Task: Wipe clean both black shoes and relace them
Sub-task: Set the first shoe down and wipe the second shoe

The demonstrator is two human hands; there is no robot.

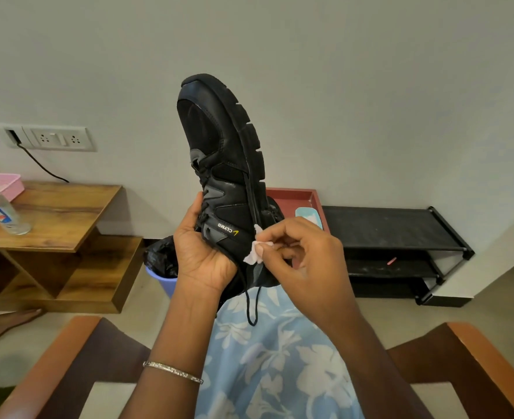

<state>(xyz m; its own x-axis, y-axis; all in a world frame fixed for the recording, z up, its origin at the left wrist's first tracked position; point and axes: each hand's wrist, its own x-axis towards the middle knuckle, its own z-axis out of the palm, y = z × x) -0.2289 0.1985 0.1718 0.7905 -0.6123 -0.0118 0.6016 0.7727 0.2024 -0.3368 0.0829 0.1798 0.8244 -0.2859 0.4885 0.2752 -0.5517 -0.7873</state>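
A: Start at the left. What's there?

B: A wooden table (68, 213) against the wall, with a clear bottle (0, 207) standing on it and a pink tray (6, 182) behind that. Lower down, just right of the table, there's a bin (163, 282) lined with a black bag. None of it is in play.

A: And the hands?

B: The left hand (203, 252) comes first. It grips the black shoe (222, 164) at the heel end, with its fingers curled round the laced front.

A: How does the shoe lie?

B: Nearly upright, held in the air above the lap. The toe is up and tipped a little left, the heel is down in the left hand, and the ridged sole faces right. So its long axis runs up and away from both hands.

A: The right hand?

B: The right hand (304, 261) is just right of the heel. Thumb and forefinger pinch a small pale wipe (257, 247) and press it against the shoe's side near the collar. The other fingers are loosely curled.

A: Where would the wiping go from there?

B: Upward, I'd judge. Most of the shoe's length lies above the fingers, toward the toe, and the right hand is the one free to travel along it while the left holds firm. One lace (252, 323) runs down the side and dangles past the wipe over the lap, so it could snag.

A: Further right?

B: A red tray (292, 192) behind the shoe, then a black shoe rack (385, 228) along the wall. I can't pick out the second shoe.
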